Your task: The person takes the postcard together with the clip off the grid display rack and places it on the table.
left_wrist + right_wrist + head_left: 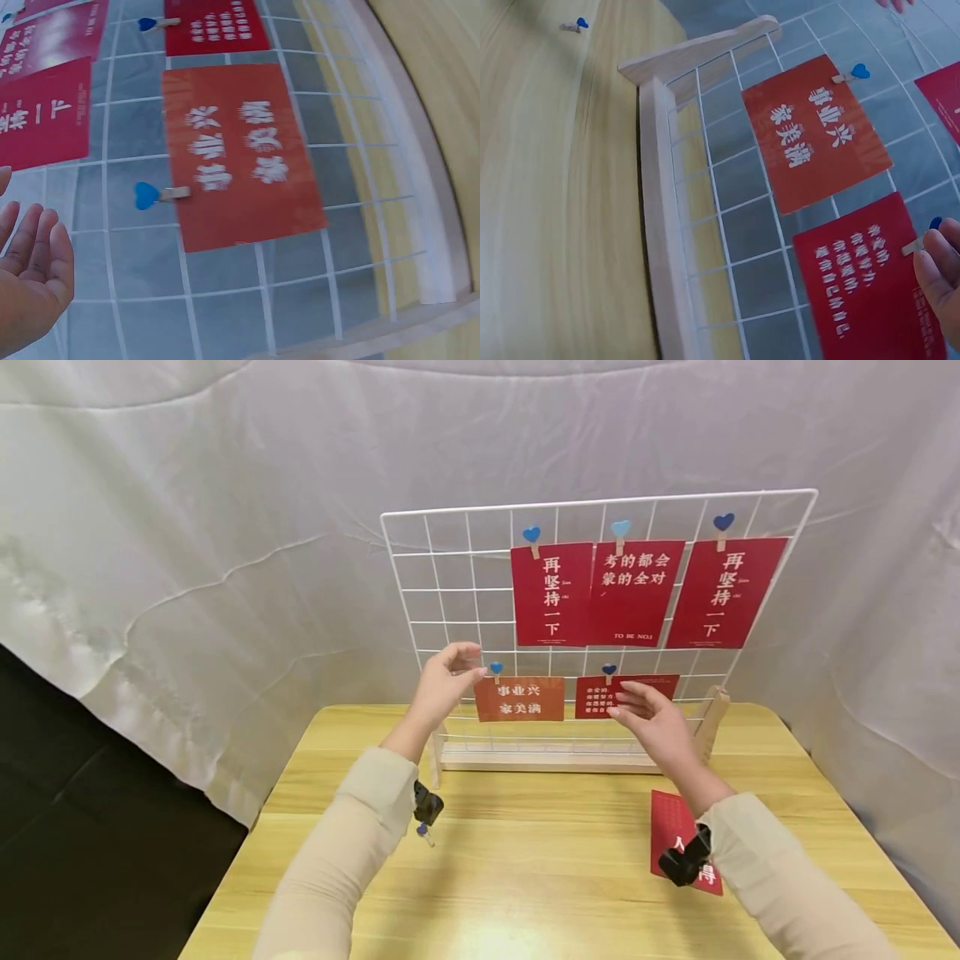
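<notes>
My left hand (444,683) is raised beside the orange card (520,699), its fingers loosely bent around nothing. A blue heart clothespin (154,195) pins that card to the white wire grid (442,589). In the head view my left fingertips come close to this clothespin; the left wrist view shows them apart from it. My right hand (660,727) is in front of the lower red card (866,289), covering its right part. Its fingers are relaxed, near the dark blue heart clothespin (609,670); whether they touch card or clothespin, I cannot tell.
Three larger red cards, including a middle one (636,602), hang above from heart clothespins. The grid stands in a wooden base (551,761) on the wooden table (517,877). Another red card (670,827) lies under my right wrist, and a loose clothespin (575,25) lies on the left.
</notes>
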`<state>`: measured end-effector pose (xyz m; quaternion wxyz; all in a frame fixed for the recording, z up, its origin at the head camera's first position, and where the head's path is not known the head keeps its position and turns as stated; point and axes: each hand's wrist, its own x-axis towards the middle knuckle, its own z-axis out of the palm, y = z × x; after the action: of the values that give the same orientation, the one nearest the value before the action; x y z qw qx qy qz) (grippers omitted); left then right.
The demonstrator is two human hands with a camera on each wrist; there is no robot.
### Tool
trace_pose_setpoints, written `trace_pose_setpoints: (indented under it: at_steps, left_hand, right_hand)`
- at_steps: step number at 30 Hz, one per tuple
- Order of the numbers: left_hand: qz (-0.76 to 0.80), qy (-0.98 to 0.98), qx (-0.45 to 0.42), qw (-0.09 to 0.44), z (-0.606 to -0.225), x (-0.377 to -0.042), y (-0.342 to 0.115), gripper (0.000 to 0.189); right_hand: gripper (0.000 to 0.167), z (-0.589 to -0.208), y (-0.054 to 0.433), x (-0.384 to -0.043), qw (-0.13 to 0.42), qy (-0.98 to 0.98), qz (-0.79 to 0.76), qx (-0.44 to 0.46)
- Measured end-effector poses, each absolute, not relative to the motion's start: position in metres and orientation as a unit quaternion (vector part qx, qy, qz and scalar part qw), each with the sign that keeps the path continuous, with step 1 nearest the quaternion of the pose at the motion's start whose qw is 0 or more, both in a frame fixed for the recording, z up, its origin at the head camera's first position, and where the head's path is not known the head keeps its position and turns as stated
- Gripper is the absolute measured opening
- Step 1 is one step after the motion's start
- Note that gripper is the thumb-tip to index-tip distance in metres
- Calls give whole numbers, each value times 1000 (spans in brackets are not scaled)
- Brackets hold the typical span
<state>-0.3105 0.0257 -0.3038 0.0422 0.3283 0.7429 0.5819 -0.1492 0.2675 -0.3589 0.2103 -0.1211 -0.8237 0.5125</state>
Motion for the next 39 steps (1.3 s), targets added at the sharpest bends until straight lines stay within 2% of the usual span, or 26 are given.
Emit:
trace_pose_setpoints:
  at_steps: [7,25,39]
  left_hand:
    - [595,724,348,22,-278,-313,39,33]
    - [602,708,366,-54,-219,-319,61,36]
    - [593,713,368,-57,-197,-320,83,38]
  right_hand:
    - [54,-338,267,-158,232,-826,505,-92]
    - [57,-304,260,-183,259,-813,511,-102]
    - [50,-289,256,-197,289,-793,526,-103]
